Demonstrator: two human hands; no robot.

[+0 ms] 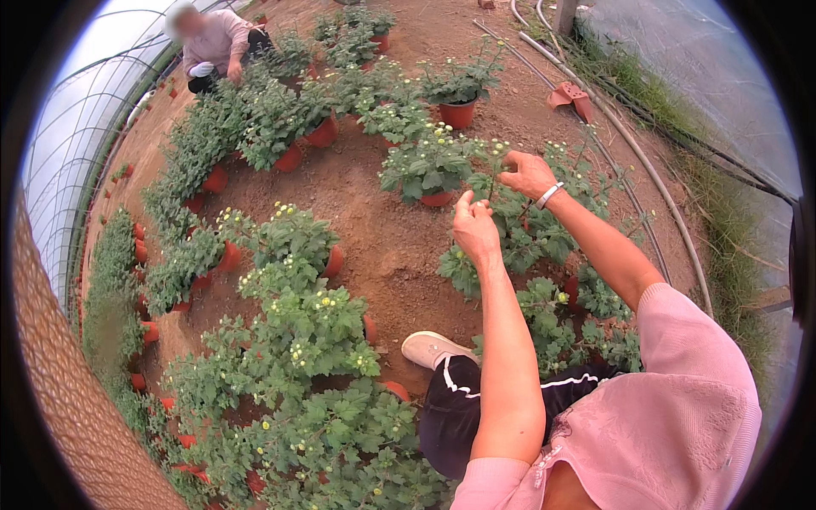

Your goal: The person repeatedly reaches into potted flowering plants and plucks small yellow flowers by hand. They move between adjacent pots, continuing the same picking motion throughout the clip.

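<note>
My right hand (528, 174) is at a budded stem of a potted chrysanthemum (532, 223), its thumb and fingertips pinched together beside the stem. Just left of it and lower, my left hand (476, 223) is raised with curled fingers near the same stem; whether it holds a bit of the plant cannot be told. A white band circles my right wrist. Behind my hands stands another chrysanthemum (430, 167) with pale yellow-green buds in a red plastic pot (437, 198). The pot of the plant at my hands is mostly hidden by leaves.
Rows of potted chrysanthemums (319, 325) stand to the left on bare soil (395, 255). A co-worker (220, 44) with a white glove crouches at the upper left. Hoses (644, 172) run along the right, near red pot pieces (570, 99) and plastic sheeting (688, 57).
</note>
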